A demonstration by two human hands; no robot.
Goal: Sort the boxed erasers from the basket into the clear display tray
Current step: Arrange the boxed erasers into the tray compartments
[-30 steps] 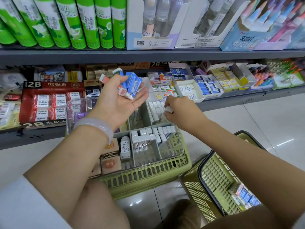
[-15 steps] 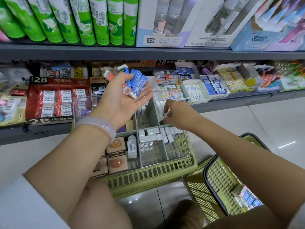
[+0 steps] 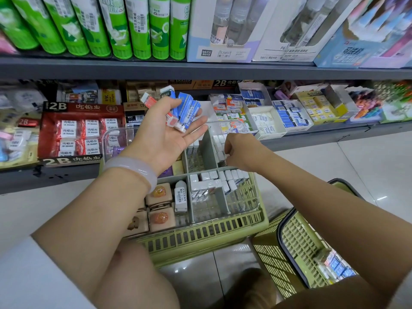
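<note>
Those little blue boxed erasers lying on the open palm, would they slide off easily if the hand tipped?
Probably: the blue boxed erasers lie loose on the flat left hand, fingers barely curled. Their sleeves look glossy, so likely slippery. Small and boxy, they would slide rather than roll.

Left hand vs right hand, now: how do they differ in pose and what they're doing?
The left hand is raised palm up, fingers nearly straight, carrying blue and red boxed erasers; the right hand is palm down with fingers curled.
The left hand hovers above the clear display tray; the right hand reaches down into a rear compartment among the white erasers.
What the right hand's fingertips pinch, if anything, is hidden.
Both are over the tray.
</note>
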